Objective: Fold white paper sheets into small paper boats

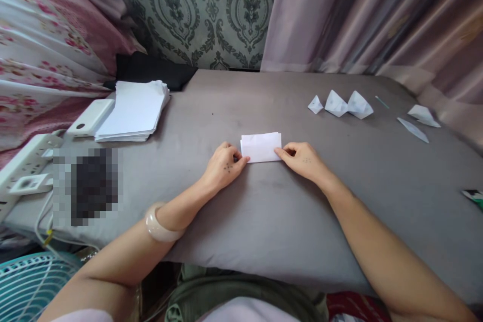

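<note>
Head view: left hand (225, 166) pinches folded paper (261, 148); right hand (304, 161) likewise.

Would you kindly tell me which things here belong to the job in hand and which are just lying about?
Job in hand:
folded white paper, touched by left hand and right hand
probably the paper stack
probably the folded paper shapes

Lying about, seemingly:
power strip
teal fan
thin stick
black item

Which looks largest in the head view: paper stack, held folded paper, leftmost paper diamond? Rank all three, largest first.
1. Paper stack
2. Held folded paper
3. Leftmost paper diamond
</note>
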The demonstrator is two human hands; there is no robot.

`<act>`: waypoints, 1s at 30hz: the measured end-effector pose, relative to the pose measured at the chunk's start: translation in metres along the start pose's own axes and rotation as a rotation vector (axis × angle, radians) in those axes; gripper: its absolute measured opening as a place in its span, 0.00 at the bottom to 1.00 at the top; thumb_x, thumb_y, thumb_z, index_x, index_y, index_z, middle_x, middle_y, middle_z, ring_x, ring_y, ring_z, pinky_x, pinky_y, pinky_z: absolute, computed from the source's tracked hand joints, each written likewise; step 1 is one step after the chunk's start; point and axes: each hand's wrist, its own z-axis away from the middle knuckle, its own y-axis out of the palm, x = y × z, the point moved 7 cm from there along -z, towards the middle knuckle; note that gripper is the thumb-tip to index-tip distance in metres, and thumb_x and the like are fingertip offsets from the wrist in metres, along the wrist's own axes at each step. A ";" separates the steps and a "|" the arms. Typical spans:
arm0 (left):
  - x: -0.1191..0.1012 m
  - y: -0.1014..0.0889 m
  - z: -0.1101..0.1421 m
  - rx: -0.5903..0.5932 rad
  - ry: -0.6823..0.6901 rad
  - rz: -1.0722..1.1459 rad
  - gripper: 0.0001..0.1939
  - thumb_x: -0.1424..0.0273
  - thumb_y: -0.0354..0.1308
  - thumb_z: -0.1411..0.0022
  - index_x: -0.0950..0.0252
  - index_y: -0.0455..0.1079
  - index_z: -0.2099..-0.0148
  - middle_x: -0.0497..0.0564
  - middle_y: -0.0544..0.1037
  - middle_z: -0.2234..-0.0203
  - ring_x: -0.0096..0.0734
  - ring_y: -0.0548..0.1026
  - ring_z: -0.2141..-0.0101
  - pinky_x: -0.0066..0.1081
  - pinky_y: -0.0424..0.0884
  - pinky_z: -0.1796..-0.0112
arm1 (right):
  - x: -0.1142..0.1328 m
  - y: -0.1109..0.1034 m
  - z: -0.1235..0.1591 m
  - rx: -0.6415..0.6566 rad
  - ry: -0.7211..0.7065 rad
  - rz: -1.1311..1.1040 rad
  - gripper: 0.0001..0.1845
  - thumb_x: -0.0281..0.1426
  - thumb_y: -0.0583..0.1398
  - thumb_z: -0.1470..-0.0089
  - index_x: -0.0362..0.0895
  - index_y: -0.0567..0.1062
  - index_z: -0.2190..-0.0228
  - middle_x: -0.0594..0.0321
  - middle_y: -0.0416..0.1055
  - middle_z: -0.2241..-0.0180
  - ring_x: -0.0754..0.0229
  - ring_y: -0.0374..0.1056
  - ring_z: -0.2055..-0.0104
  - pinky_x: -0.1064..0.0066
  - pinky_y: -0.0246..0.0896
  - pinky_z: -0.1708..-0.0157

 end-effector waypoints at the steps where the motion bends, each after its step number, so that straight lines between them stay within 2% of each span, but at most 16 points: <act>1: 0.001 0.001 -0.001 0.001 -0.012 -0.004 0.12 0.63 0.58 0.40 0.65 0.70 0.71 0.54 0.71 0.64 0.36 0.71 0.64 0.37 0.68 0.61 | 0.001 0.002 -0.001 -0.028 0.017 0.046 0.19 0.48 0.57 0.47 0.46 0.75 0.77 0.62 0.74 0.74 0.57 0.67 0.70 0.67 0.56 0.70; 3: 0.003 0.003 -0.001 -0.001 -0.026 -0.019 0.12 0.63 0.59 0.41 0.65 0.69 0.71 0.54 0.71 0.63 0.36 0.71 0.64 0.37 0.68 0.60 | 0.003 0.003 0.000 -0.077 0.041 0.136 0.19 0.47 0.57 0.46 0.47 0.74 0.78 0.60 0.74 0.73 0.56 0.68 0.70 0.66 0.55 0.70; 5: 0.003 0.003 -0.001 -0.025 -0.006 -0.046 0.10 0.63 0.59 0.41 0.65 0.69 0.67 0.54 0.70 0.62 0.37 0.71 0.63 0.37 0.68 0.61 | 0.007 0.004 0.002 -0.123 0.044 0.221 0.17 0.46 0.57 0.46 0.47 0.73 0.75 0.58 0.74 0.71 0.54 0.68 0.69 0.66 0.55 0.71; 8: -0.003 0.003 0.002 -0.070 0.110 -0.108 0.11 0.65 0.59 0.40 0.64 0.67 0.56 0.55 0.69 0.59 0.39 0.70 0.59 0.37 0.69 0.61 | 0.016 0.003 0.007 -0.212 -0.030 0.290 0.13 0.42 0.58 0.44 0.45 0.74 0.65 0.54 0.74 0.65 0.52 0.69 0.67 0.64 0.58 0.70; 11: -0.011 0.007 0.005 -0.066 0.272 -0.151 0.08 0.69 0.55 0.37 0.61 0.67 0.54 0.54 0.70 0.59 0.40 0.68 0.57 0.38 0.68 0.57 | 0.036 0.014 0.013 -0.197 -0.336 0.282 0.12 0.31 0.54 0.40 0.45 0.73 0.56 0.52 0.71 0.57 0.52 0.68 0.59 0.64 0.61 0.64; 13: -0.010 0.004 0.003 -0.097 0.271 -0.118 0.09 0.70 0.56 0.38 0.63 0.67 0.55 0.54 0.71 0.61 0.39 0.68 0.58 0.39 0.67 0.56 | 0.047 0.023 0.016 -0.118 -0.533 0.241 0.15 0.25 0.50 0.38 0.46 0.74 0.56 0.54 0.70 0.56 0.53 0.67 0.54 0.64 0.62 0.59; 14: -0.008 0.002 0.001 -0.120 0.233 -0.086 0.10 0.69 0.58 0.39 0.64 0.67 0.55 0.54 0.71 0.62 0.38 0.68 0.60 0.40 0.67 0.56 | 0.048 0.026 0.017 -0.084 -0.578 0.201 0.16 0.24 0.49 0.38 0.46 0.74 0.57 0.54 0.70 0.56 0.54 0.67 0.54 0.64 0.62 0.57; 16: -0.001 -0.002 -0.004 -0.133 0.141 -0.014 0.13 0.67 0.62 0.43 0.65 0.67 0.57 0.54 0.71 0.63 0.37 0.69 0.62 0.39 0.68 0.56 | 0.045 0.026 0.013 -0.044 -0.573 0.088 0.13 0.25 0.51 0.39 0.45 0.75 0.61 0.55 0.70 0.58 0.56 0.67 0.55 0.65 0.63 0.56; 20: 0.010 0.000 -0.012 -0.056 0.016 0.096 0.12 0.66 0.65 0.47 0.66 0.69 0.62 0.53 0.72 0.64 0.34 0.69 0.64 0.37 0.68 0.58 | 0.033 0.022 0.007 0.022 -0.475 -0.079 0.09 0.24 0.56 0.44 0.44 0.75 0.62 0.58 0.71 0.59 0.60 0.69 0.60 0.66 0.64 0.56; 24: 0.014 0.001 -0.013 -0.027 -0.029 0.168 0.10 0.67 0.65 0.48 0.65 0.71 0.64 0.51 0.71 0.66 0.33 0.69 0.65 0.36 0.68 0.59 | 0.027 0.017 0.008 -0.030 -0.416 -0.110 0.12 0.25 0.57 0.46 0.45 0.72 0.59 0.58 0.70 0.58 0.60 0.70 0.63 0.65 0.66 0.57; 27: 0.008 -0.001 -0.009 -0.030 0.006 0.183 0.07 0.68 0.64 0.47 0.65 0.72 0.67 0.52 0.70 0.65 0.33 0.69 0.64 0.35 0.68 0.59 | 0.028 0.016 0.011 -0.081 -0.431 -0.070 0.17 0.25 0.58 0.47 0.47 0.69 0.54 0.57 0.68 0.55 0.59 0.70 0.62 0.62 0.67 0.56; 30: -0.010 -0.011 -0.001 -0.111 0.190 0.185 0.03 0.70 0.62 0.46 0.64 0.71 0.68 0.53 0.71 0.61 0.36 0.69 0.57 0.37 0.67 0.53 | 0.028 0.007 0.012 -0.215 -0.408 -0.039 0.28 0.27 0.62 0.51 0.45 0.65 0.47 0.51 0.64 0.49 0.52 0.68 0.52 0.56 0.65 0.49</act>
